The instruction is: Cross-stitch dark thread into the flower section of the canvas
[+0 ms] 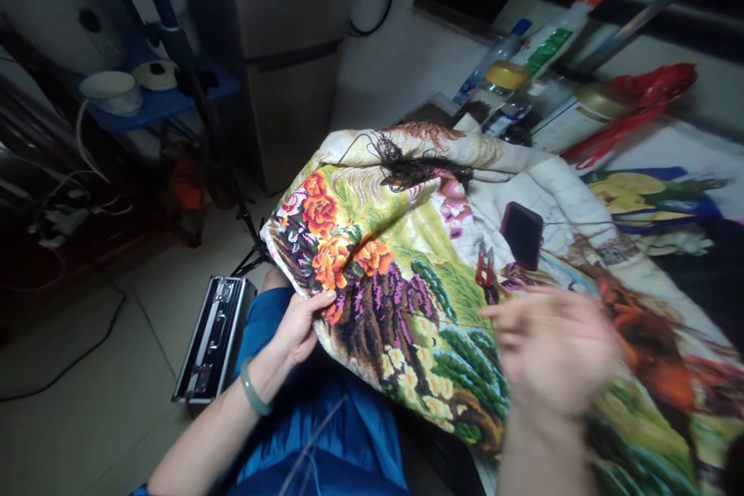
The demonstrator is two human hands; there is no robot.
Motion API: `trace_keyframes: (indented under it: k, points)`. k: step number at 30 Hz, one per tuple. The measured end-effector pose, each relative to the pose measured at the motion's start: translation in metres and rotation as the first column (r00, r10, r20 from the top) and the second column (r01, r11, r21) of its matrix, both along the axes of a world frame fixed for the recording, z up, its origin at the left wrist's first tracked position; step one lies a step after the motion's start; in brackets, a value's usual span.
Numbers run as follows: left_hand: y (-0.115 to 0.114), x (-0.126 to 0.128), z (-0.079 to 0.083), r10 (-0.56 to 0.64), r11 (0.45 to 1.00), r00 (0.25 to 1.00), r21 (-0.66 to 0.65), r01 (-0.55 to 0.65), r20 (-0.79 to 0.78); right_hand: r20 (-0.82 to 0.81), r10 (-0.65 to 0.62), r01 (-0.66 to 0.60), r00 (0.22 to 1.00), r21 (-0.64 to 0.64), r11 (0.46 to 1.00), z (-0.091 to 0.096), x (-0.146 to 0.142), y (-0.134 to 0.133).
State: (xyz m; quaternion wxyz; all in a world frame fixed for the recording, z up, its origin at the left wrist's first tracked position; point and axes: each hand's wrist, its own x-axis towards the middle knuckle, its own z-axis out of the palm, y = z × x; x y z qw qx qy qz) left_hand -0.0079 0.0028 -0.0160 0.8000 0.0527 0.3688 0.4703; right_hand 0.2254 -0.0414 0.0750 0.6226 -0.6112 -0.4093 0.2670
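Note:
A large cross-stitch cloth [401,263] with orange flowers, green trees and purple rocks lies over my lap and a table. My left hand [299,325], a green bangle on its wrist, grips the cloth's left edge with thumb on top. My right hand [552,349] hovers over the cloth's middle, smeared by motion; a thin thread runs from the stitched area toward it. A tangle of dark threads [412,163] rests on the cloth's far edge. A dark phone [521,234] and small red scissors [484,270] lie on the cloth.
Bottles [505,70], a jar with a yellow lid and a red plastic bag [639,105] stand at the table's back. A metal case [215,333] lies on the tiled floor beside my knee. A blue shelf [156,97] with bowls and cables sits at left.

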Motion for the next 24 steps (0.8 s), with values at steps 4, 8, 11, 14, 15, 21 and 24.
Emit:
trace_keyframes:
  k: [4,8,11,14,15,21,24]
  points:
    - [0.000,0.000,0.001,-0.006,1.000,1.000,0.022,0.006,-0.020,0.067,0.430,-0.389,0.900,-0.319,0.864,-0.052,-0.076,0.015]
    - [-0.001,0.000,0.000,0.004,1.000,1.000,0.021,-0.003,-0.028,0.229,0.510,-0.408,0.829,-0.374,0.833,-0.067,-0.100,0.014]
    - [-0.001,0.000,-0.002,0.013,1.000,0.999,0.009,-0.013,-0.039,0.276,0.503,-0.390,0.819,-0.375,0.841,-0.068,-0.098,0.015]
    - [-0.001,0.000,-0.002,0.011,1.000,0.999,0.004,-0.011,-0.040,0.312,0.508,-0.386,0.803,-0.378,0.841,-0.067,-0.096,0.017]
    - [-0.001,0.000,-0.002,0.009,1.000,0.999,0.002,-0.009,-0.039,0.330,0.511,-0.384,0.794,-0.380,0.842,-0.067,-0.096,0.018]
    - [-0.001,0.000,0.001,0.011,1.000,0.999,0.002,-0.011,-0.047,0.447,0.502,-0.349,0.741,-0.383,0.855,-0.067,-0.098,0.019]
    - [0.000,0.001,0.004,0.025,1.000,0.998,0.010,-0.024,-0.056,0.463,0.489,-0.339,0.739,-0.372,0.864,-0.067,-0.100,0.019]
